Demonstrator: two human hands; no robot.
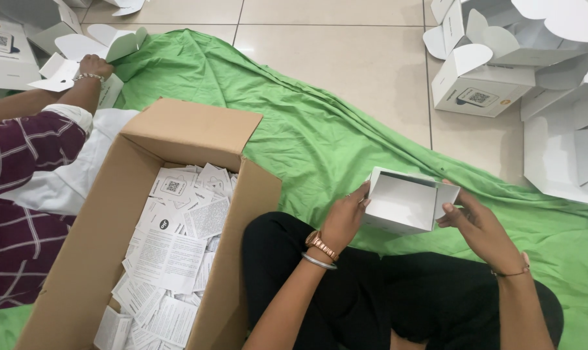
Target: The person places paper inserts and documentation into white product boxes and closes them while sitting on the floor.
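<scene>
White cardboard box [407, 202] is sitting between my hands above my lap: left hand [346, 217] fingers are pinching its left wall, right hand [477, 223] fingers are pressing its right flap. Left of it, a brown carton [99, 253] of leaflets [171, 259] is lying open.

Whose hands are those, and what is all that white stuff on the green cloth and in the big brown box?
The picture comes from a camera worn on a person's head, so you look down just as that person does. The person sits on a green cloth spread over a tiled floor. The two hands at the bottom are theirs. The left hand and the right hand hold a small white carton between them, one hand on each side, with its open side facing us. Beside them stands a big brown cardboard box full of folded printed paper leaflets. At the top right lie more white cartons with open flaps. On the left another person's hand reaches to other white cartons.
</scene>
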